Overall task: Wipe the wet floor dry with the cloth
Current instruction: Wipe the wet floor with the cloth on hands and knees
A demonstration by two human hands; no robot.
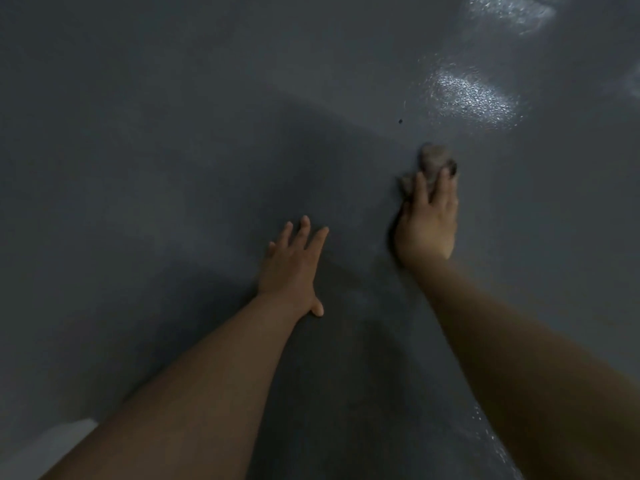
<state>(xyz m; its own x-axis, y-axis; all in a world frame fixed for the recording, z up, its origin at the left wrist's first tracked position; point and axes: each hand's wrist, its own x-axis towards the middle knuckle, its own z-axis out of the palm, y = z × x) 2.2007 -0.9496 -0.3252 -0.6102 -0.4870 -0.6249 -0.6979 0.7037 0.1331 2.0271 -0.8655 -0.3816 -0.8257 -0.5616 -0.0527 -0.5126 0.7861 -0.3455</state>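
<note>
Cloth lay bunched under the right hand's fingers, which pressed it flat onto the dark grey floor; its crumpled end poked out past the fingertips. Left hand was spread wide, palm down, bracing on the floor, holding nothing. Beyond the cloth a shiny patch glistened (probably remaining water; another sat further off). Step judged: mid-wipe. Next stroke likely needs the cloth pushed forward into that sheen under steady downward pressure.

Dark grey floor with grainy sheen, glistening wet patches, seemingly soft crumpled cloth
</note>
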